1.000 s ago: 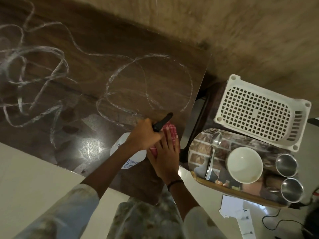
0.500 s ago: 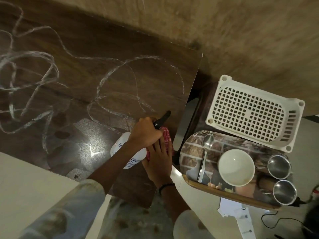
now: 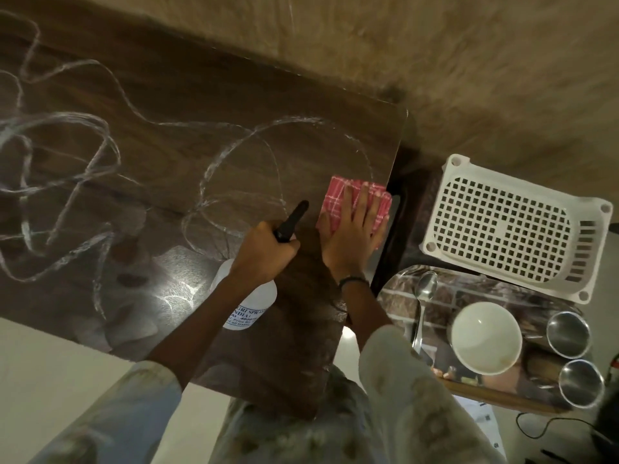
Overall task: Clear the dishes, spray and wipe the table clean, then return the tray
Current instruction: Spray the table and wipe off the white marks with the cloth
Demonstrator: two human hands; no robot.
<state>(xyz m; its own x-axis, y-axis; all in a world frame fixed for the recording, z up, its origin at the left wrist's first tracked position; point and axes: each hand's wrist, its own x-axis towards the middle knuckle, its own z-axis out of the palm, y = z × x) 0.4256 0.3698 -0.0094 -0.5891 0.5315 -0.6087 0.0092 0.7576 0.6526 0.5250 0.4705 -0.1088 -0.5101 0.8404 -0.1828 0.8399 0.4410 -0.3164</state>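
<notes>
The dark wooden table (image 3: 201, 105) carries white looping streaks of spray (image 3: 67, 128). My left hand (image 3: 264, 252) grips a white spray bottle (image 3: 249, 306) by its black trigger head, nozzle pointing away over the table. My right hand (image 3: 351, 232) lies flat, fingers spread, pressing a red checked cloth (image 3: 338, 192) onto the table by its right edge. To the right stands a shiny steel tray (image 3: 402, 296) with a spoon (image 3: 423, 296), a white bowl (image 3: 485, 338) and two steel cups (image 3: 568, 334).
A white perforated plastic basket (image 3: 505, 226) lies upside down behind the tray. Papers and a black cable (image 3: 536, 426) lie on the floor at the lower right. A dark gap separates the table's right edge from the tray's surface.
My right hand has slid the cloth away from me, out from under my left hand, up along the table's right edge. My left hand still holds the bottle.
</notes>
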